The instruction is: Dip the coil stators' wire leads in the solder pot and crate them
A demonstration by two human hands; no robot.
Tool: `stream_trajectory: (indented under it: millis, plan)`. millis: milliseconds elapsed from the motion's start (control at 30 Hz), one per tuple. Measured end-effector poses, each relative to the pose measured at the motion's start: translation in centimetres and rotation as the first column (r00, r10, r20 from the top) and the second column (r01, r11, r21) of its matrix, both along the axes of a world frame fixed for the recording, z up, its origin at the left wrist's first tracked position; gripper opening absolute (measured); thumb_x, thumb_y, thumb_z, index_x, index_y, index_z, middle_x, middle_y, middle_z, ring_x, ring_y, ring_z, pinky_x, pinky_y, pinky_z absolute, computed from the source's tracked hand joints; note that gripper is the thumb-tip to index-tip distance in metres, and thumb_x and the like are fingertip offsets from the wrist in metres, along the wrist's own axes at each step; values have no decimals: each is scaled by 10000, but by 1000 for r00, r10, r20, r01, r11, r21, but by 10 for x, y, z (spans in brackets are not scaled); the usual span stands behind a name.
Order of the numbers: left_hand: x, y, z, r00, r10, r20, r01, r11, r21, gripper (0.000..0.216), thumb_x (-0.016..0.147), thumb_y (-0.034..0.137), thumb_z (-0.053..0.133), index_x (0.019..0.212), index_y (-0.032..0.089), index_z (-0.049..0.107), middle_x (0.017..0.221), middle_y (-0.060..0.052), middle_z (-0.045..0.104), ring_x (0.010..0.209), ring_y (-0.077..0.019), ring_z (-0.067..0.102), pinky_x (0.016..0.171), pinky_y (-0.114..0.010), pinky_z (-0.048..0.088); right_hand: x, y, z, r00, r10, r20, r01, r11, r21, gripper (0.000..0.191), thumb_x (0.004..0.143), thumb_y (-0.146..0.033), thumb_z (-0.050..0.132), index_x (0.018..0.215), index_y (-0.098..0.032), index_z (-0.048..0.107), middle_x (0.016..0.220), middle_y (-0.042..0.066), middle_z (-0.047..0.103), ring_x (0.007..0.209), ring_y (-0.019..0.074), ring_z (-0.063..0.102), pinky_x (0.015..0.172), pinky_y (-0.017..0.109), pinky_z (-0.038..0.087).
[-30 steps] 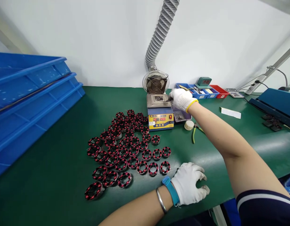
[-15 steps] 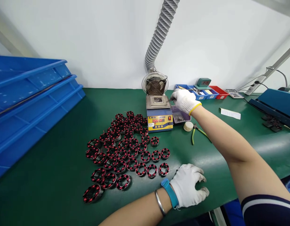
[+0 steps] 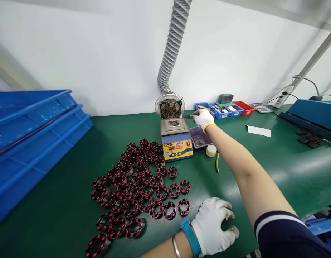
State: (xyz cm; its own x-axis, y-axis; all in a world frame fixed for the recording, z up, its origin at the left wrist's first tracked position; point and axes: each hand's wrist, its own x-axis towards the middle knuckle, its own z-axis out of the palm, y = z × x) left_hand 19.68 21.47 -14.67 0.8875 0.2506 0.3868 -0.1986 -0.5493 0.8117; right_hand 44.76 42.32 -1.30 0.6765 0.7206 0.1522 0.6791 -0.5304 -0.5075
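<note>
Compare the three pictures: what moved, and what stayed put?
The right hand, its grip shut on a thin tool, shifted slightly back from the right edge of the pot toward the fan. The left hand stayed open on the table beside the coils; nothing taken or released.

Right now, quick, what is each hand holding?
Left hand: open, fingers curled, resting on the table, holding nothing.
Right hand: closed on a thin metal tool.

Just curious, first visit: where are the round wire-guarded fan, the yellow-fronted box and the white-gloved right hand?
Round wire-guarded fan (image 3: pixel 170 106), head view, grille centre.
Yellow-fronted box (image 3: pixel 177 149), head view, front panel.
White-gloved right hand (image 3: pixel 203 118), head view, glove's back.
</note>
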Motion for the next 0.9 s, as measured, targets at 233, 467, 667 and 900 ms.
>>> stream_trajectory:
  millis: [233, 467, 667, 900]
  plan:
    - [8, -3, -18, 1000, -16, -22, 17, 999, 48, 338, 594, 362, 739, 898, 249, 644, 1071, -1, 682, 990, -226, 615, 865, -357, 486, 21, 14, -35, 970, 62, -235, -52, 998, 47, 283, 820, -292, 599, 1070, -194, 690, 760, 12, 716, 661, 102, 657, 634, 180, 495]
    - [10, 6, -21, 997, -58, -43, 62, 990, 125, 316, 663, 444, 719, 918, 276, 640, 1090, 28, 678, 978, -193, 630, 854, -323, 486, 40, 1, -29, 956, 166, -241, -163, 986, 30, 261, 756, -314, 688, 988, -202, 727, 696, -6, 702, 594, 94, 623, 603, 176, 488]
    - [11, 13, -17, 981, -129, -146, 157, 969, 193, 318, 723, 502, 697, 945, 278, 656, 1114, 12, 669, 1009, -182, 617, 880, -278, 472, 42, 2, -19, 951, 221, -215, -229, 973, -11, 245, 745, -273, 700, 975, -196, 736, 660, -7, 692, 595, 94, 616, 590, 172, 481]
    - [10, 10, -17, 986, -100, -131, 122, 977, 173, 281, 749, 493, 684, 929, 278, 664, 1090, 16, 673, 1005, -175, 612, 883, -273, 461, 51, 1, -27, 941, 207, -268, -199, 978, 59, 250, 760, -289, 699, 987, -190, 731, 663, -2, 690, 563, 83, 605, 544, 160, 470]
